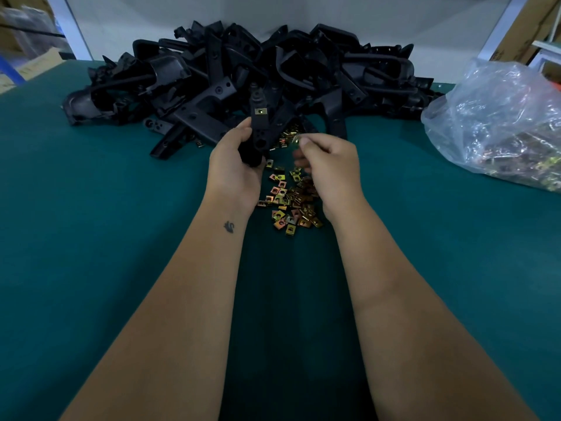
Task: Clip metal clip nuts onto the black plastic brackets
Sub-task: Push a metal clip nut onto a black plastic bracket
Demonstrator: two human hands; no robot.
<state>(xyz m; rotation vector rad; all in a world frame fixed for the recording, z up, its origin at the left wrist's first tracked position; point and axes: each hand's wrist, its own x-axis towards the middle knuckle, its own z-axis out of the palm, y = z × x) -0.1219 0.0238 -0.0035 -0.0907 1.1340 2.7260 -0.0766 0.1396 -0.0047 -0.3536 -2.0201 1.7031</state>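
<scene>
Gripping an upright black bracket [258, 129] with one clip nut [260, 111] fitted, left hand [235, 165] sits left of right hand [329, 165] pinching a loose clip nut [295, 138] above the nut pile [291, 202].

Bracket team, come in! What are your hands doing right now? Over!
Left hand grips black bracket, one clip nut already on it. Right hand pinches another nut. Nothing blocking; loose nuts below.

Black plastic bracket [258, 129]: upright at frame centre, one brass-coloured clip nut [260, 111] fitted near its top. Loose clip nuts [288, 202]: scattered heap, gold and copper tones, centre frame. Remaining brackets [243, 77]: large tangled pile, upper centre.
</scene>
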